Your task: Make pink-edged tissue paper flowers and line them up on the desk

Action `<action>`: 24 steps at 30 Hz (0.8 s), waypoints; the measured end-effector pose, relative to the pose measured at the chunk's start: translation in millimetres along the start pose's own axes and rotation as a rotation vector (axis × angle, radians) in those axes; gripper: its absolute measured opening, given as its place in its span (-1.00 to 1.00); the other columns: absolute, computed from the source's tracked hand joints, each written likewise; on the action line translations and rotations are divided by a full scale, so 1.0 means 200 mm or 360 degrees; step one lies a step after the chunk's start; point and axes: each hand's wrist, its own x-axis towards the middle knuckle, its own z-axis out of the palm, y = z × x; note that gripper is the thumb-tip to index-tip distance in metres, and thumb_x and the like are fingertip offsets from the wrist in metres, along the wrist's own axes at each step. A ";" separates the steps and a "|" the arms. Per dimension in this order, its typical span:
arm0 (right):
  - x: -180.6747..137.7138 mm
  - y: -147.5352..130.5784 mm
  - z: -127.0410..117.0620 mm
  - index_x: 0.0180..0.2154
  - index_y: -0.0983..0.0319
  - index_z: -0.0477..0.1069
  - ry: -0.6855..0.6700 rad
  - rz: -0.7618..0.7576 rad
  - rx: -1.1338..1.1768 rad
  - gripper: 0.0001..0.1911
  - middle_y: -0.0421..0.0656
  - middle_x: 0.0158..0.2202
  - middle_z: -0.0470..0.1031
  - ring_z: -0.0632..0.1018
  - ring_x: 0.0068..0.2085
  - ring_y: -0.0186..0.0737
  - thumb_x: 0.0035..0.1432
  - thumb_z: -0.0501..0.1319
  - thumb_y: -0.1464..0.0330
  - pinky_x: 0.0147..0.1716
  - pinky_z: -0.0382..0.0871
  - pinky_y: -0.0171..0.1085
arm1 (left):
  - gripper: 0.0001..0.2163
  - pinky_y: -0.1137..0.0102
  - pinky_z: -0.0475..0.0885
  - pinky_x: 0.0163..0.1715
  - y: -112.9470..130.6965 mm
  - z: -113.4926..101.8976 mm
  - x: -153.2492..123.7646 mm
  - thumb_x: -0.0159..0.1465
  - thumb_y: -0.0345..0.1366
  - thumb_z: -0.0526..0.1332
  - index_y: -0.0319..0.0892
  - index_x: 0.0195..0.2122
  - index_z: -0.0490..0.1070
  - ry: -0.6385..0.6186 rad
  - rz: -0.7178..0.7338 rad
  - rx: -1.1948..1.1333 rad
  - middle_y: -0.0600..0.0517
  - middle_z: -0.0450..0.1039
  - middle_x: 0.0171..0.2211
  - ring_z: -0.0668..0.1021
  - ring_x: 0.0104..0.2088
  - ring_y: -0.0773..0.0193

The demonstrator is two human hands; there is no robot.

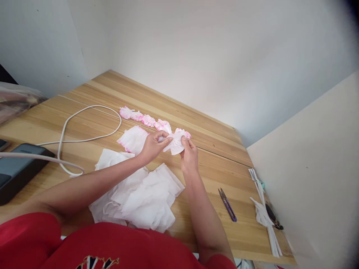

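Both hands pinch one white tissue-paper piece (177,144) with pink edges, held just above the wooden table (218,168). My left hand (153,145) grips its left end with closed fingers. My right hand (189,155) grips the right side between thumb and fingers. Behind the hands lies a row of finished pink-edged paper flowers (143,118). A folded pink-edged sheet (133,139) rests to the left of my left hand. A loose pile of white tissue sheets (140,196) lies under my forearms.
Purple thread snips (227,204) lie to the right of my right arm. White strips (265,213) and a small dark tool sit at the table's right edge. A white cable (75,140) loops at left beside a dark device (17,168). Walls enclose the table's far sides.
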 end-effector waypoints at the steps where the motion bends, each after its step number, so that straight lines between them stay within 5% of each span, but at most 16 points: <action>1: 0.00 0.00 0.00 -0.39 0.23 0.42 -0.0007 0.0059 0.0087 -0.66 -0.19 -0.41 0.47 0.45 -0.36 -0.27 0.00 0.28 0.08 -0.37 0.33 -0.30 | -0.77 0.49 0.26 -0.46 0.00 0.00 0.00 0.14 -0.13 0.27 -0.21 -0.45 0.39 0.0004 -0.0018 -0.0017 0.12 0.39 -0.49 0.35 -0.50 0.40; 9: -0.01 0.00 -0.01 -0.54 0.23 0.31 0.0046 -0.0300 -0.0222 -0.64 -0.33 -0.58 0.23 0.24 -0.53 -0.42 0.05 0.28 0.11 -0.53 0.13 -0.38 | -0.78 0.48 0.32 -0.36 -0.03 0.01 -0.01 0.15 -0.15 0.28 -0.22 -0.46 0.42 -0.0070 0.0095 0.0051 0.07 0.44 -0.44 0.44 -0.40 0.35; 13: 0.03 -0.01 -0.03 -0.44 0.25 0.39 0.0174 -0.0239 -0.0121 -0.69 -0.27 -0.50 0.39 0.36 -0.48 -0.38 0.06 0.27 0.12 -0.46 0.25 -0.35 | -0.74 0.47 0.27 -0.45 -0.03 0.01 0.00 0.15 -0.10 0.27 -0.23 -0.44 0.46 -0.0032 -0.0032 -0.0040 0.07 0.43 -0.47 0.38 -0.48 0.37; 17: 0.01 -0.08 -0.05 -0.36 0.25 0.44 0.0290 -0.0568 -0.0283 -0.72 -0.19 -0.42 0.49 0.46 -0.39 -0.33 0.11 0.23 0.15 -0.35 0.33 -0.32 | -0.66 0.46 0.24 -0.48 -0.03 0.00 0.02 0.19 -0.04 0.19 -0.22 -0.53 0.40 0.0009 -0.0169 -0.0235 0.09 0.34 -0.59 0.34 -0.53 0.37; 24: -0.06 -0.10 -0.04 -0.28 0.23 0.50 -0.0006 -0.0897 -0.0955 -0.74 -0.17 -0.42 0.53 0.48 -0.40 -0.29 0.21 0.16 0.19 -0.32 0.35 -0.29 | -0.57 0.42 0.35 -0.34 -0.05 0.00 0.01 0.30 0.01 0.06 -0.23 -0.55 0.38 -0.0030 -0.0118 -0.0184 0.05 0.38 -0.54 0.42 -0.45 0.31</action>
